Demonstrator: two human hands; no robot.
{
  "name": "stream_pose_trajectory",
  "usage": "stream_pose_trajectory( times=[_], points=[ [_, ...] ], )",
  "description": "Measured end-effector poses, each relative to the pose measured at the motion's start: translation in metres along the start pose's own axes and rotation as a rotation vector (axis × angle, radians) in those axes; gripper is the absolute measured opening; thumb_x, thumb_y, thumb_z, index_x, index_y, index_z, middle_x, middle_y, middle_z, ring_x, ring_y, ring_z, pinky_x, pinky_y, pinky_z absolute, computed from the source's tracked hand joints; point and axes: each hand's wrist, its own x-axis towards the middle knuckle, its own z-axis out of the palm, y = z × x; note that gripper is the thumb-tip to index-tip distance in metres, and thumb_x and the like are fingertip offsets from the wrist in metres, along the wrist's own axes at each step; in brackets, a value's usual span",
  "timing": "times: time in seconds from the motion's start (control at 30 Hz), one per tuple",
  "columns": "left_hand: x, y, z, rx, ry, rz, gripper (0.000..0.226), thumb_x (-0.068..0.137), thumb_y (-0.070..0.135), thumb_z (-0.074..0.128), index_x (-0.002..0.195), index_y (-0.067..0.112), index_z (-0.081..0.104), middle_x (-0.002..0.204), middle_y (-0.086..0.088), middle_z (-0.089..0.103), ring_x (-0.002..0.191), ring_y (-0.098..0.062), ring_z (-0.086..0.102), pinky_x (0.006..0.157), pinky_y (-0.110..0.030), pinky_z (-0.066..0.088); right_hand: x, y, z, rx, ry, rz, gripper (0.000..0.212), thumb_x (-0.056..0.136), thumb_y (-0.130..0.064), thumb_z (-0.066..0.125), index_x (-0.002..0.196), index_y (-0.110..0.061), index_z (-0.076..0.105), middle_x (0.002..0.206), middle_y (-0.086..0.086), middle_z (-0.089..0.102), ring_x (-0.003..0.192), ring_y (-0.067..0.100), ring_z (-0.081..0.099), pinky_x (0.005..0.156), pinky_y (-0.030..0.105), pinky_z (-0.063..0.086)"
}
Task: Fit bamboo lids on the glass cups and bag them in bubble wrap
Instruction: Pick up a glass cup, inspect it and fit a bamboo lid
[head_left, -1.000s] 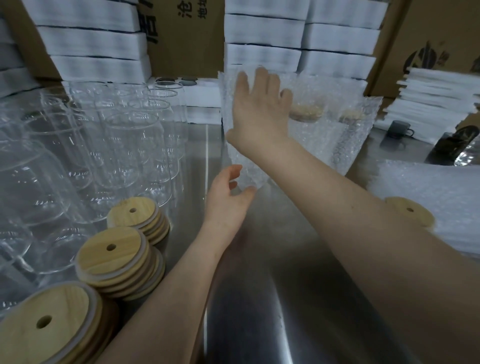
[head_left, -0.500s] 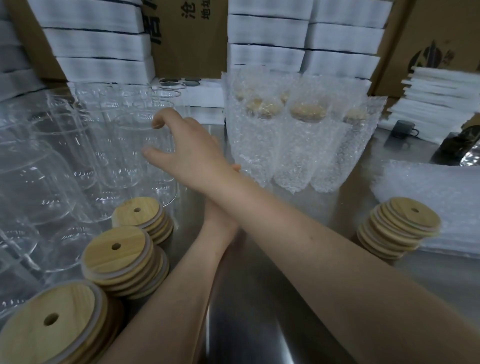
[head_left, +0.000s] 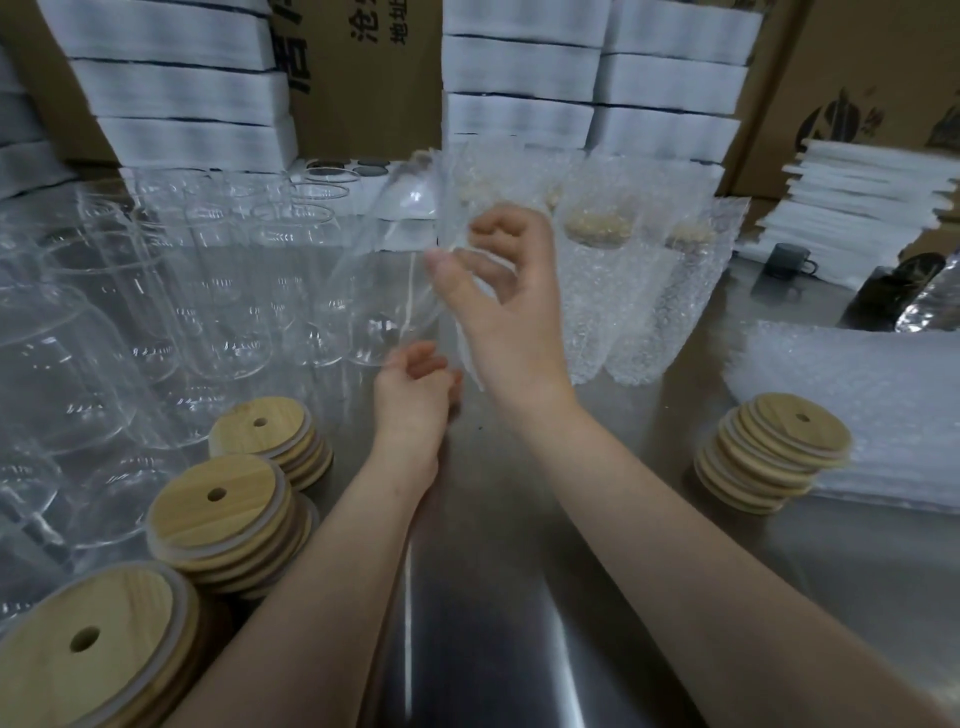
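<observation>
My right hand (head_left: 498, 301) grips a clear glass cup (head_left: 395, 260), lifted off the table and tilted, between thumb and curled fingers. My left hand (head_left: 415, 387) hovers just under the cup's base with loosely bent fingers and holds nothing. Several bare glass cups (head_left: 208, 280) stand in rows at the left. Three stacks of bamboo lids (head_left: 223, 512) lie in front of them, and another lid stack (head_left: 779, 449) sits at the right. Cups with lids in bubble wrap bags (head_left: 602, 291) stand behind my right hand.
A pile of flat bubble wrap bags (head_left: 862, 410) lies at the right on the steel table (head_left: 493, 597). White foam stacks (head_left: 524, 78) and cardboard boxes (head_left: 363, 78) line the back. A dark mug (head_left: 787, 260) stands far right.
My right hand left the bagged cups, reached left across to the bare glasses, took one and lifted it toward the middle. My left hand stayed low near the centre.
</observation>
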Motion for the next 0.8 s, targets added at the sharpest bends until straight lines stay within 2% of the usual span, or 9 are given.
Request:
stream_pose_trajectory(
  times=[0.07, 0.13, 0.2, 0.27, 0.4, 0.5, 0.57, 0.67, 0.8],
  points=[
    [0.000, 0.001, -0.002, -0.039, 0.030, -0.020, 0.036, 0.089, -0.016, 0.050, 0.093, 0.019, 0.052, 0.088, -0.001, 0.058, 0.080, -0.016, 0.062, 0.070, -0.022, 0.053, -0.001, -0.004, -0.015, 0.050, 0.090, 0.003, 0.032, 0.086, -0.014, 0.073, 0.100, -0.031, 0.049, 0.114, 0.001, 0.053, 0.111, 0.032, 0.057, 0.094, 0.054, 0.050],
    [0.000, 0.003, -0.001, -0.107, 0.052, -0.040, 0.036, 0.086, -0.016, 0.054, 0.108, 0.012, 0.053, 0.093, -0.004, 0.061, 0.079, -0.014, 0.065, 0.067, -0.020, 0.054, -0.003, -0.006, -0.028, 0.040, 0.139, -0.035, 0.034, 0.086, -0.014, 0.073, 0.103, -0.032, 0.049, 0.116, 0.004, 0.052, 0.111, 0.033, 0.056, 0.093, 0.050, 0.051],
    [-0.003, 0.004, -0.001, -0.081, 0.055, -0.007, 0.049, 0.084, -0.014, 0.055, 0.126, 0.011, 0.048, 0.109, -0.007, 0.064, 0.089, -0.017, 0.067, 0.075, -0.024, 0.054, -0.007, -0.006, -0.038, -0.002, 0.147, -0.073, 0.035, 0.086, -0.016, 0.073, 0.105, -0.033, 0.049, 0.121, 0.007, 0.050, 0.111, 0.031, 0.055, 0.087, 0.025, 0.053],
    [-0.008, 0.006, 0.000, 0.026, 0.033, 0.096, 0.057, 0.083, -0.015, 0.052, 0.131, 0.015, 0.045, 0.126, -0.007, 0.060, 0.109, -0.023, 0.063, 0.086, -0.030, 0.051, -0.009, -0.004, -0.048, -0.047, 0.164, -0.095, 0.036, 0.087, -0.018, 0.073, 0.108, -0.033, 0.048, 0.123, 0.010, 0.048, 0.109, 0.030, 0.055, 0.078, 0.014, 0.049],
    [-0.023, 0.015, 0.005, 0.141, -0.117, 0.271, 0.068, 0.071, -0.003, 0.061, 0.131, 0.024, 0.042, 0.136, -0.002, 0.052, 0.125, -0.015, 0.052, 0.105, -0.034, 0.046, -0.006, 0.000, -0.061, -0.087, 0.228, -0.066, 0.038, 0.088, -0.026, 0.071, 0.116, -0.036, 0.048, 0.125, 0.011, 0.047, 0.107, 0.029, 0.058, 0.079, 0.024, 0.055],
    [-0.030, 0.014, 0.006, 0.263, -0.227, 0.434, 0.069, 0.073, -0.005, 0.059, 0.136, 0.014, 0.041, 0.140, -0.006, 0.048, 0.134, -0.018, 0.045, 0.115, -0.041, 0.036, -0.009, 0.005, -0.065, -0.115, 0.231, -0.057, 0.040, 0.088, -0.029, 0.071, 0.120, -0.038, 0.048, 0.124, 0.007, 0.048, 0.105, 0.022, 0.059, 0.078, 0.020, 0.053],
    [-0.033, 0.012, 0.008, 0.345, -0.299, 0.508, 0.074, 0.070, 0.002, 0.053, 0.142, 0.007, 0.037, 0.145, -0.010, 0.043, 0.138, -0.020, 0.040, 0.118, -0.043, 0.030, -0.012, 0.009, -0.066, -0.134, 0.217, -0.060, 0.042, 0.087, -0.030, 0.072, 0.120, -0.040, 0.048, 0.121, 0.003, 0.050, 0.103, 0.016, 0.059, 0.078, 0.015, 0.050],
    [-0.038, 0.008, 0.011, 0.394, -0.385, 0.513, 0.077, 0.075, 0.014, 0.059, 0.147, 0.009, 0.031, 0.149, -0.004, 0.038, 0.138, -0.012, 0.038, 0.118, -0.036, 0.031, -0.014, 0.014, -0.068, -0.152, 0.224, -0.038, 0.044, 0.086, -0.033, 0.073, 0.122, -0.042, 0.048, 0.122, 0.000, 0.051, 0.102, 0.011, 0.057, 0.077, 0.011, 0.047],
    [-0.040, 0.008, 0.015, 0.428, -0.328, 0.443, 0.090, 0.069, 0.040, 0.075, 0.147, 0.023, 0.031, 0.145, 0.007, 0.041, 0.131, -0.005, 0.044, 0.110, -0.027, 0.038, -0.014, 0.018, -0.067, -0.128, 0.232, 0.033, 0.060, 0.084, -0.034, 0.075, 0.135, -0.035, 0.044, 0.121, 0.002, 0.050, 0.105, 0.012, 0.057, 0.077, 0.010, 0.047]
  ],
)
